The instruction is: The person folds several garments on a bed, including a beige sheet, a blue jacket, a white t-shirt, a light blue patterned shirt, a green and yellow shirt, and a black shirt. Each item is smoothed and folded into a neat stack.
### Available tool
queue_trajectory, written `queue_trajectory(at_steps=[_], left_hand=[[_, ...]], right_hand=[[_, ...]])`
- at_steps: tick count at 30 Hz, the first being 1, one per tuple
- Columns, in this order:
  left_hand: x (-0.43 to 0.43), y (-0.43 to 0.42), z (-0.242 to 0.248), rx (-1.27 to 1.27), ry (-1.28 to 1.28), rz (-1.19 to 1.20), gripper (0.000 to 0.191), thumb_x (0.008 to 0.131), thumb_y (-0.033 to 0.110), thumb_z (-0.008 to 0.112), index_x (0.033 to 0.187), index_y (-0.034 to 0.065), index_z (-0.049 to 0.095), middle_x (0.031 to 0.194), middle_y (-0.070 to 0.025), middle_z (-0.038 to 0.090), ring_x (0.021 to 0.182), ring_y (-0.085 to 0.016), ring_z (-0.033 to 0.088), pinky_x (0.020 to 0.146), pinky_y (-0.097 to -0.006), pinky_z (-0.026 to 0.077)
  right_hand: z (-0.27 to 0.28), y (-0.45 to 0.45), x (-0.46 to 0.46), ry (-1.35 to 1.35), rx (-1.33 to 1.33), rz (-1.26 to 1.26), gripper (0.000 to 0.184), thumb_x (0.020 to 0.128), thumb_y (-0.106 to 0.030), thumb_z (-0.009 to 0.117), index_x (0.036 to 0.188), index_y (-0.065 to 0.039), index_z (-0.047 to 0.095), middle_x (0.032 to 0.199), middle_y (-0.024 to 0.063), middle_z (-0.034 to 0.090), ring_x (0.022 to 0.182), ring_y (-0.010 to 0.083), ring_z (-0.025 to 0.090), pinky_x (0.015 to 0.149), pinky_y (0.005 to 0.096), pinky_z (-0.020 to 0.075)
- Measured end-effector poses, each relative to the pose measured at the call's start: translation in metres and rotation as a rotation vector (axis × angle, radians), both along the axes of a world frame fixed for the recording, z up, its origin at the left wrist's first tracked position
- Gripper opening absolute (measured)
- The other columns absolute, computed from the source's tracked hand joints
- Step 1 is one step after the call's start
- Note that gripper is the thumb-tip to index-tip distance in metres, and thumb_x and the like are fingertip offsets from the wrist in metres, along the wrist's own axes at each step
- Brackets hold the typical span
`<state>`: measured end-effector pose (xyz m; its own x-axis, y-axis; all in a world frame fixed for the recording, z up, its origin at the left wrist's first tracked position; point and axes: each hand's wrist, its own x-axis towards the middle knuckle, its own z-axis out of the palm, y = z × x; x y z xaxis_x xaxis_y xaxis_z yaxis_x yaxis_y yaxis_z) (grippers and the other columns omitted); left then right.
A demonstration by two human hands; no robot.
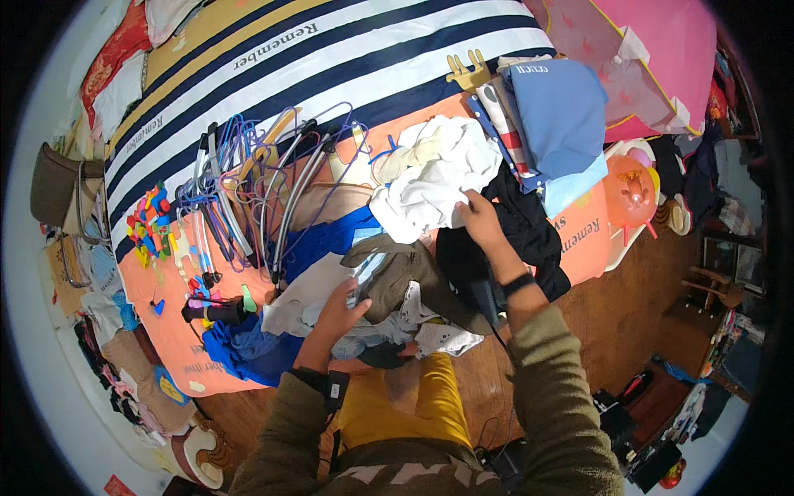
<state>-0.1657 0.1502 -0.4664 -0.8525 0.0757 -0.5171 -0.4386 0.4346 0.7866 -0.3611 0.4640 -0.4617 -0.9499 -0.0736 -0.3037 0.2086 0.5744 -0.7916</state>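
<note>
A heap of white cloth (434, 167) lies crumpled on the bed, and the fingers of my right hand (487, 226) pinch its near edge. Over the mixed clothes closer to me is my left hand (335, 313), thumb and fingers apart, beside a pale garment (304, 279). A dark olive-brown garment (394, 279) spreads between the two hands. Below it is a white patterned piece (443, 338). Black clothing (527, 226) lies right of my right hand, partly hidden by it. Blue cloth (248, 347) shows to the left of the pile.
Tangled clothes hangers (260, 180) lie left of the clothes, with colourful toy blocks (149, 223) beyond them. Folded clothes topped by a blue garment (558, 118) stand at the right. An orange balloon (629, 189) is past the bed's right edge. A chair (62, 186) stands far left.
</note>
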Motion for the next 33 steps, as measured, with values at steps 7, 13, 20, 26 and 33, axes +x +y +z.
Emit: queue_trajectory(at_steps=[7,13,20,26,33], left_hand=[[-0.012,0.013,0.055,0.099,0.03,-0.032,0.071,0.086,0.027,0.074,0.141,0.0002,0.039,0.14,-0.0236,0.043,0.129,-0.035,0.044,0.103,-0.0423,0.041],[-0.038,0.034,0.12,0.436,0.127,0.14,0.083,0.083,0.014,0.076,0.148,0.0017,0.025,0.144,-0.0169,0.039,0.133,-0.027,0.041,0.105,-0.0373,0.041],[-0.101,0.001,0.206,0.296,0.423,0.035,0.031,0.084,0.021,0.066,0.113,0.0097,0.065,0.116,-0.0121,0.063,0.123,-0.03,0.051,0.106,-0.0431,0.034],[-0.075,-0.055,0.363,0.092,0.597,0.033,0.024,0.093,0.017,0.062,0.109,-0.0005,0.064,0.109,-0.0136,0.065,0.108,-0.022,0.058,0.095,-0.0357,0.042],[-0.044,-0.103,0.479,0.219,0.395,-0.176,0.034,0.101,0.028,0.051,0.111,-0.0023,0.064,0.094,-0.004,0.067,0.087,-0.008,0.058,0.078,-0.0251,0.046]], right_hand=[[0.156,-0.01,0.073,-0.077,-0.867,-0.26,0.019,0.091,-0.01,0.06,0.108,-0.003,0.056,0.101,-0.0004,0.062,0.094,0.0083,0.055,0.086,0.0248,0.0417],[0.275,-0.046,0.13,-0.035,-1.034,0.063,0.013,0.094,-0.014,0.059,0.102,-0.006,0.053,0.106,0.0032,0.057,0.1,0.0122,0.052,0.09,0.0298,0.0404],[0.362,-0.044,0.138,-0.074,-1.422,-0.164,0.019,0.093,-0.012,0.056,0.112,-0.011,0.053,0.116,0.007,0.061,0.111,0.0199,0.057,0.095,0.0387,0.0437],[0.429,-0.017,0.13,0.217,-0.847,-0.354,0.011,0.096,-0.008,0.055,0.103,-0.002,0.059,0.117,0.004,0.059,0.103,0.0104,0.054,0.089,0.0272,0.0436],[0.487,-0.019,0.179,0.385,-0.687,-0.239,0.018,0.094,-0.009,0.059,0.108,0.002,0.06,0.124,0.0076,0.059,0.111,0.0136,0.053,0.098,0.0288,0.0384]])
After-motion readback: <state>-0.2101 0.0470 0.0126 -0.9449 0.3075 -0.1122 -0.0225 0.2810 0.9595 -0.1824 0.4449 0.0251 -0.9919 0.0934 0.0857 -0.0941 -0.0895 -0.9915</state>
